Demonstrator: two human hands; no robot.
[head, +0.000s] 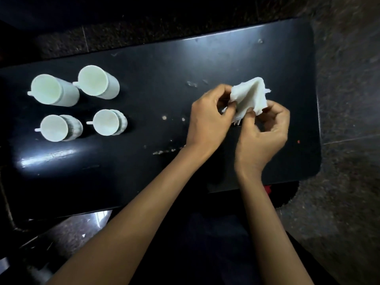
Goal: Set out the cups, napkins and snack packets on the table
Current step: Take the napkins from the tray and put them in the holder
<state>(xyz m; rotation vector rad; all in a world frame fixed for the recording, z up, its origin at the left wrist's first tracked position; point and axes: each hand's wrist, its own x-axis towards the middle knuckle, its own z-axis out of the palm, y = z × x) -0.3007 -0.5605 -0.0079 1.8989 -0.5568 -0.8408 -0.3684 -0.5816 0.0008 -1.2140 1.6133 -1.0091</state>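
above table's right half, both hands pinching napkin (crumpled)

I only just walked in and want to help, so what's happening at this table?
A person is working a white napkin with both hands, left hand and right hand pinching its edges above the dark table. Four pale cups already stand in two rows at the left. No snack packets are visible.

We see a dim scene, with the dark glossy table catching a pale glare streak on its near left part and a thin bright line along its far edge. Beyond the table the floor sinks into murky shadow, and wide-angle distortion bows the table's edges.
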